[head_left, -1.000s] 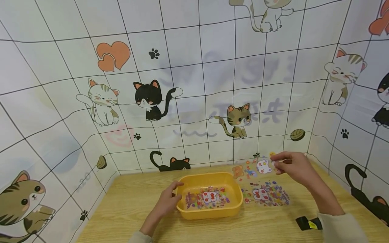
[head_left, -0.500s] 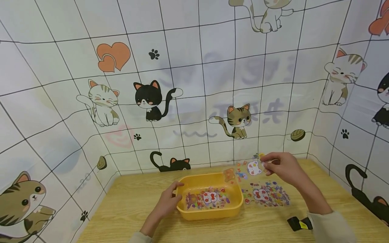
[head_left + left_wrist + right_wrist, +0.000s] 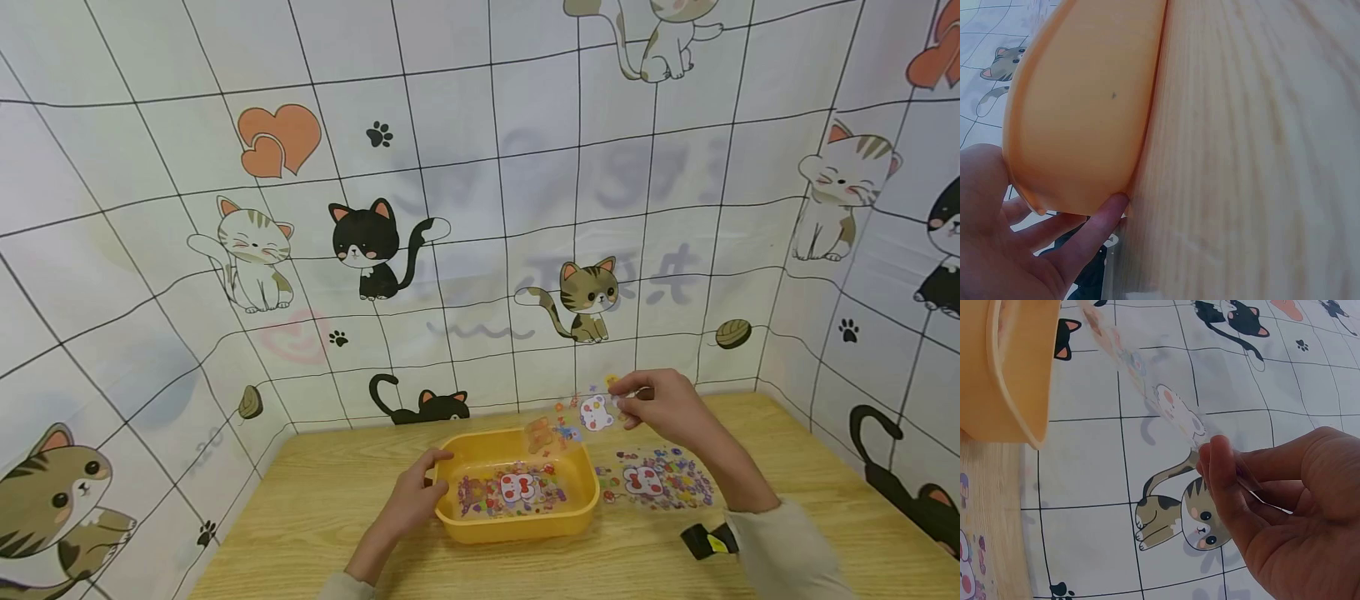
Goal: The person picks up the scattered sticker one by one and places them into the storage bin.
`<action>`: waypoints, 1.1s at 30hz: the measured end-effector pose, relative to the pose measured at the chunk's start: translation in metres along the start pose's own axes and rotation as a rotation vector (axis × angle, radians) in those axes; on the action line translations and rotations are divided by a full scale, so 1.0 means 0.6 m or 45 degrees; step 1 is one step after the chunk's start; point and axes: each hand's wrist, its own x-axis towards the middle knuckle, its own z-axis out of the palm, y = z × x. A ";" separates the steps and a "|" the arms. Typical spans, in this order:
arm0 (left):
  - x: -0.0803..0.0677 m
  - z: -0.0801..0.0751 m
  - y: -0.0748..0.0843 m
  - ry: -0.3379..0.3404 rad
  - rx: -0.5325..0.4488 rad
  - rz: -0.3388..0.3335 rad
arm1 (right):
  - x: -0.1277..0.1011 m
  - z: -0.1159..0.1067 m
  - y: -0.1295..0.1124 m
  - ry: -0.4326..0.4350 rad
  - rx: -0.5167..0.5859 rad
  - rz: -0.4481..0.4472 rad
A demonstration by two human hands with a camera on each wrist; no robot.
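A yellow plastic tray (image 3: 517, 528) sits on the wooden table, and my left hand (image 3: 412, 497) grips its left end, thumb and fingers at the rim. In the left wrist view the fingers (image 3: 1094, 237) curve against the tray's end wall (image 3: 1079, 106). Between thumb and fingertips my right hand (image 3: 670, 407) pinches the right end of a clear sticker sheet (image 3: 597, 412) with a white animal and a brown bear. The sheet's far end overlaps the tray's back right corner in the head view. Inside the tray lies another colourful sticker sheet (image 3: 517, 487).
Right of the tray, a further sticker sheet (image 3: 645, 481) lies flat on the table (image 3: 322, 500). A black item with a yellow label (image 3: 707, 542) is beside the right sleeve (image 3: 783, 550). A cat-printed, gridded wall covering (image 3: 480, 208) stands close behind the table.
My right hand has moved left, carrying the sticker sheet from beyond the tray's right side to over its back right corner. The black item has shifted left too. My left hand stays in place.
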 end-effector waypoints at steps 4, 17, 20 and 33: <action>0.000 -0.001 0.002 0.000 0.003 0.006 | 0.008 0.014 -0.007 -0.038 0.028 -0.017; 0.000 -0.001 -0.001 0.015 0.026 -0.010 | 0.044 0.073 -0.034 -0.152 0.040 -0.069; 0.000 -0.001 -0.001 0.016 0.027 -0.010 | 0.050 0.086 -0.041 -0.178 0.023 -0.070; 0.001 0.001 -0.001 0.021 0.047 0.004 | 0.069 0.134 -0.053 -0.279 -0.024 -0.122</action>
